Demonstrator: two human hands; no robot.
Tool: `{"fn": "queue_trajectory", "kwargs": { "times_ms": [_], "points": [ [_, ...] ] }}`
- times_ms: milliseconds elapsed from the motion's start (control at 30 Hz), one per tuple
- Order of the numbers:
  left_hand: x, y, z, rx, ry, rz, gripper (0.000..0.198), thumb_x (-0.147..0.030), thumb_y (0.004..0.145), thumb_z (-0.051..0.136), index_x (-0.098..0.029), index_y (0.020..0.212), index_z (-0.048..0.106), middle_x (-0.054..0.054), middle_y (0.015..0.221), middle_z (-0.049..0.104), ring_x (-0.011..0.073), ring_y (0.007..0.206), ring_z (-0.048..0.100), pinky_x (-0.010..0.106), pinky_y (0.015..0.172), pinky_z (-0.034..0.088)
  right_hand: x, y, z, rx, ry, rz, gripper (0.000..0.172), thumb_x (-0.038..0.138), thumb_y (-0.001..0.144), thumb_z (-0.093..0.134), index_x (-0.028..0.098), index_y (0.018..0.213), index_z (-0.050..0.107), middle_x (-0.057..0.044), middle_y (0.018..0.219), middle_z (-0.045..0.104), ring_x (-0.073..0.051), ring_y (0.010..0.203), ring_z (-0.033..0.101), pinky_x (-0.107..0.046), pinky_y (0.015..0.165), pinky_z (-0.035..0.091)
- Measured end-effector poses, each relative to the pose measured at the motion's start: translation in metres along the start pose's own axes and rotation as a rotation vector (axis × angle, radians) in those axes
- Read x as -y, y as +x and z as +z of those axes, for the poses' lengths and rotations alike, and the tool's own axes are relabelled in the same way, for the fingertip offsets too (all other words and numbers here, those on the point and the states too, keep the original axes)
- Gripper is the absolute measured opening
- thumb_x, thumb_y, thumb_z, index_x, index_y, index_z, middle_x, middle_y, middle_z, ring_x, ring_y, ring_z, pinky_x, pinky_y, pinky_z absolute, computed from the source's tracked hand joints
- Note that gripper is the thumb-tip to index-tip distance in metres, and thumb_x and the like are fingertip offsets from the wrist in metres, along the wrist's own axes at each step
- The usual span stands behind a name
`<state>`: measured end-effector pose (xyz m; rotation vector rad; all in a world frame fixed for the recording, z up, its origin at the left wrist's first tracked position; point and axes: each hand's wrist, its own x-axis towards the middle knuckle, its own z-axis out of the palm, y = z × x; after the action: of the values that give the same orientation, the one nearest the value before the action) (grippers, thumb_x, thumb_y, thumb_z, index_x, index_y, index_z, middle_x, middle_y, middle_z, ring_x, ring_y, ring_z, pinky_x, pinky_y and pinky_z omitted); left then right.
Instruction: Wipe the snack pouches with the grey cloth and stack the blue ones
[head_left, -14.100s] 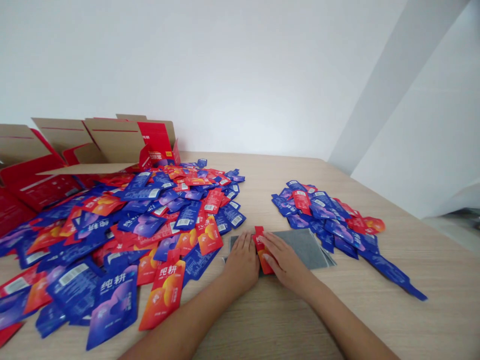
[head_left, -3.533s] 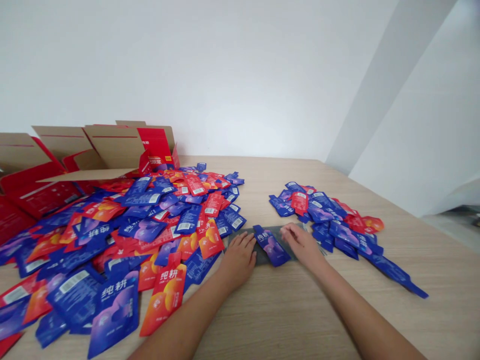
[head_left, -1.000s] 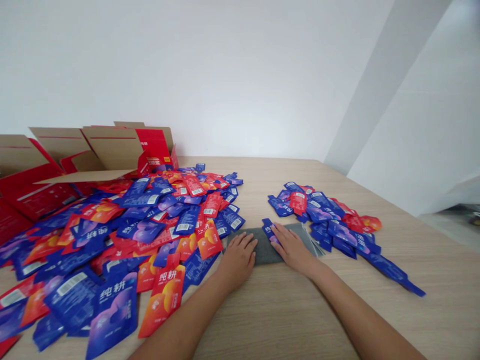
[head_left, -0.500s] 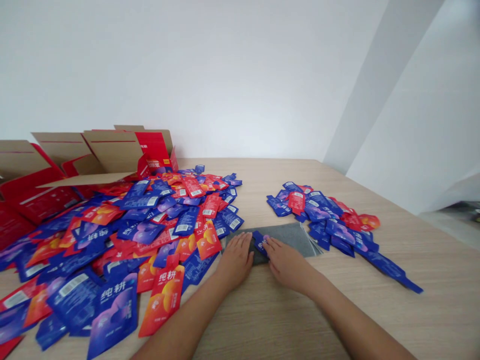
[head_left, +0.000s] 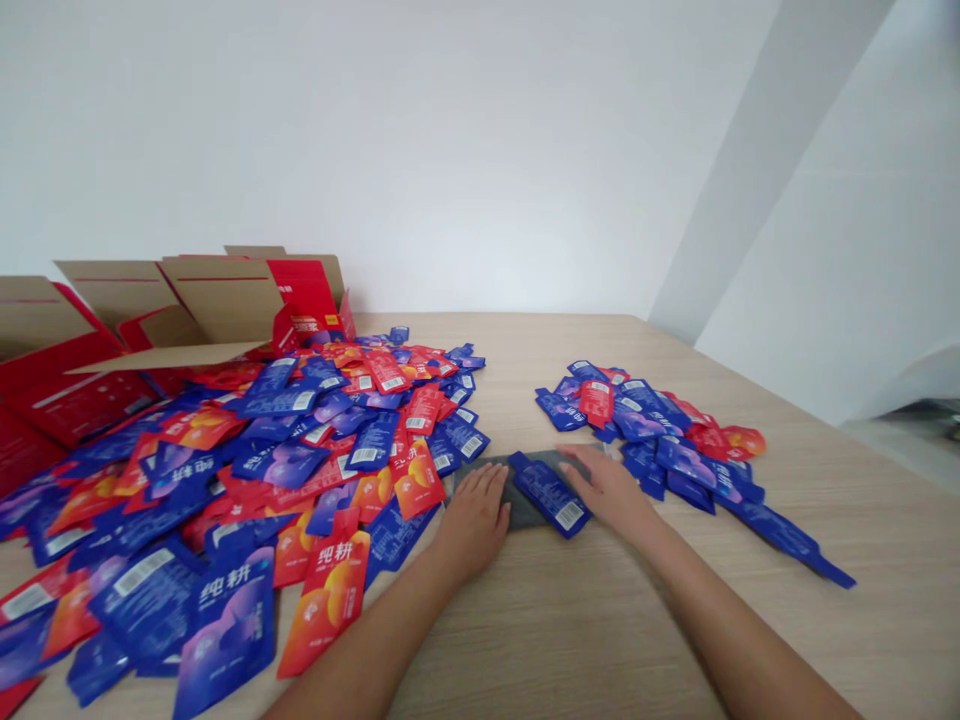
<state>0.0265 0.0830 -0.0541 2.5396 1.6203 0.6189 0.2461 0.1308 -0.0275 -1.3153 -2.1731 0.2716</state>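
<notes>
A blue pouch [head_left: 551,492] lies barcode side up on a dark grey mat [head_left: 520,510] on the wooden table [head_left: 570,630]. My left hand [head_left: 476,515] rests flat and open on the mat's left end, just left of the pouch. On the pouch's right side lies my right hand [head_left: 609,490], fingers stretched out and touching its edge, covering the mat's right part. Neither hand grips anything.
A big heap of red and blue pouches [head_left: 285,450] spreads over the table's left half. A smaller heap [head_left: 652,420] lies just right of my right hand. Open red cardboard boxes [head_left: 217,300] stand at the back left against the white wall.
The blue pouch, under my right fingers half a second ago, now lies turned over with its barcode up. My right hand has slid to its right. The left hand has stayed put.
</notes>
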Motion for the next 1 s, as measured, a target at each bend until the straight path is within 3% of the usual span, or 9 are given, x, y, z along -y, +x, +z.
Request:
{"fn": "queue_trajectory", "kwargs": {
  "times_ms": [100,167,333,467,600,700,833,1000],
  "points": [
    [-0.001,0.000,0.000,-0.001,0.001,0.000,0.046,-0.021,0.085,0.039,-0.011,0.130,0.038,0.013,0.133,0.046,0.0226,0.125,0.038,0.042,0.104,0.032,0.019,-0.006,0.000,0.258,-0.089,-0.113,0.038,0.035,0.084,0.047,0.016,0.113,0.061,-0.011,0.116,0.062,-0.023,0.108,0.055,-0.041,0.096,0.041],
    [-0.001,0.000,0.000,0.003,0.005,-0.002,0.046,-0.021,0.085,0.039,-0.011,0.130,0.038,0.013,0.133,0.046,0.0224,0.125,0.038,0.041,0.104,0.032,0.030,-0.010,0.002,0.355,-0.190,-0.161,0.047,0.032,0.078,0.055,0.011,0.120,0.056,-0.015,0.127,0.054,-0.027,0.117,0.048,-0.042,0.099,0.038],
    [-0.001,0.000,0.001,0.007,0.024,0.001,0.045,-0.020,0.085,0.039,-0.010,0.129,0.040,0.013,0.133,0.046,0.0229,0.125,0.039,0.041,0.104,0.032,0.054,-0.018,0.001,0.448,-0.446,-0.202,0.051,0.009,0.075,0.047,0.002,0.125,0.049,-0.022,0.129,0.049,-0.030,0.119,0.046,-0.040,0.096,0.041],
    [0.000,0.000,0.002,0.003,0.028,0.003,0.045,-0.019,0.085,0.040,-0.010,0.128,0.040,0.014,0.133,0.046,0.0230,0.125,0.039,0.042,0.104,0.032,0.063,-0.017,-0.008,0.483,-0.466,-0.196,0.049,0.003,0.073,0.042,0.009,0.121,0.055,-0.018,0.117,0.060,-0.028,0.106,0.057,-0.037,0.084,0.048],
    [0.001,0.001,0.000,0.018,0.030,0.004,0.044,-0.019,0.086,0.040,-0.009,0.128,0.040,0.014,0.133,0.046,0.0233,0.125,0.039,0.042,0.104,0.032,0.046,-0.009,-0.013,0.329,-0.335,-0.031,0.046,0.009,0.080,0.038,0.016,0.124,0.051,-0.013,0.102,0.067,-0.025,0.092,0.064,-0.036,0.077,0.049],
    [0.002,0.001,0.000,0.016,0.025,0.010,0.043,-0.020,0.087,0.039,-0.009,0.128,0.040,0.014,0.133,0.046,0.0231,0.125,0.039,0.042,0.104,0.032,0.023,-0.002,-0.008,0.143,-0.122,0.086,0.044,0.019,0.085,0.036,0.017,0.129,0.044,-0.011,0.111,0.064,-0.023,0.098,0.061,-0.036,0.084,0.047],
    [0.002,0.001,0.000,0.021,0.026,0.008,0.043,-0.021,0.087,0.039,-0.008,0.128,0.040,0.015,0.133,0.046,0.0235,0.125,0.039,0.042,0.104,0.032,0.002,0.001,0.003,-0.081,-0.065,0.060,0.049,0.026,0.085,0.040,0.013,0.132,0.039,-0.014,0.124,0.054,-0.025,0.115,0.049,-0.042,0.096,0.039],
    [0.002,0.001,0.003,0.000,0.019,0.009,0.044,-0.020,0.086,0.040,-0.009,0.128,0.041,0.014,0.133,0.046,0.0232,0.124,0.039,0.042,0.104,0.032,-0.013,0.000,0.009,-0.122,-0.216,0.031,0.042,0.026,0.084,0.041,0.011,0.122,0.049,-0.016,0.114,0.057,-0.028,0.110,0.049,-0.043,0.094,0.039]
  ]
}}
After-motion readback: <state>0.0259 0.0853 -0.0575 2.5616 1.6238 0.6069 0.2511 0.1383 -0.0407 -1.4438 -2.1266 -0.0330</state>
